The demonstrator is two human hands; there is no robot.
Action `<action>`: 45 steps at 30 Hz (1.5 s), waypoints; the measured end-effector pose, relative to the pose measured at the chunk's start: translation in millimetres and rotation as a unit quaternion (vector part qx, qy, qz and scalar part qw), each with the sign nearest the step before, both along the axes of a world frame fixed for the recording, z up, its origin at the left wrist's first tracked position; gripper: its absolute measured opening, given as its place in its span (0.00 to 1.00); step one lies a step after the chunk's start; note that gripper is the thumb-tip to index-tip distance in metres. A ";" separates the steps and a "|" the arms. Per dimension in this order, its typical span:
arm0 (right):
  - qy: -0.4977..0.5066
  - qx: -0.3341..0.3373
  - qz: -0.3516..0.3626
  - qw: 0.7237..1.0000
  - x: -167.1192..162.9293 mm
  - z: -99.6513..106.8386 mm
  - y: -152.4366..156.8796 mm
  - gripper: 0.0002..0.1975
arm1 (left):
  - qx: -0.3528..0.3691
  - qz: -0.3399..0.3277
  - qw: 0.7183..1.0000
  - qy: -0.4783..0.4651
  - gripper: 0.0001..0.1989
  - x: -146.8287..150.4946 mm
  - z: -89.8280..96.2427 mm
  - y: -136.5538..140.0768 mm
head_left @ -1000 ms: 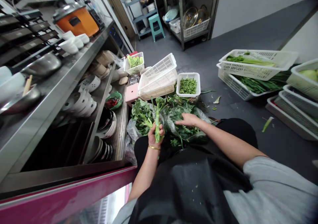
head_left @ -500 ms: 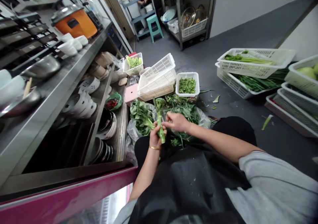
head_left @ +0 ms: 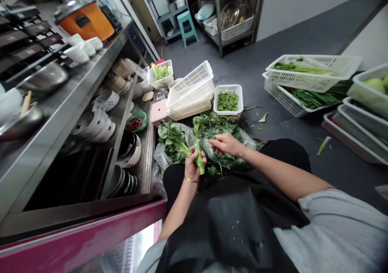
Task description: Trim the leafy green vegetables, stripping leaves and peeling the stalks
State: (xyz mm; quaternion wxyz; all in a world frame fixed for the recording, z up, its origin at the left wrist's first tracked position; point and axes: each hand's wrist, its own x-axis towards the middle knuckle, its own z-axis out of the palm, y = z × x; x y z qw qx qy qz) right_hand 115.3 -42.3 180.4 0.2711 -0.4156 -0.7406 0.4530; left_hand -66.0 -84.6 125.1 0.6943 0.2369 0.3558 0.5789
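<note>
1 teal stool stands on dark grey floor beside blue shelves.

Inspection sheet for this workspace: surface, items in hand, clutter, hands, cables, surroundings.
Surface: dark grey floor.
Items in hand: thick pale-green stalk, tilted; leafy green stalk beside it.
Clutter: loose green scraps on the floor; crumpled clear plastic bag around leaves.
Hands: left hand closed around the thick stalk; right hand apart from it, contents unclear.
Cables: nothing clearly seen.
Surroundings: white perforated plastic basket of cut greens; turquoise plastic stool.
</note>
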 end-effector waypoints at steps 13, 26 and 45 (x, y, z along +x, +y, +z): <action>-0.175 0.219 0.051 0.958 -33.4 4.5 -16.0 0.20 | -0.008 0.073 0.996 0.052 0.18 3.6 3.8 1.9; -0.239 0.263 0.069 0.932 -41.8 7.1 -8.0 0.18 | -0.021 0.093 0.989 0.109 0.19 6.3 11.8 3.0; -0.150 0.280 0.023 0.948 -32.1 -18.4 -4.4 0.14 | -0.120 0.008 0.993 -0.010 0.11 -13.6 24.2 10.3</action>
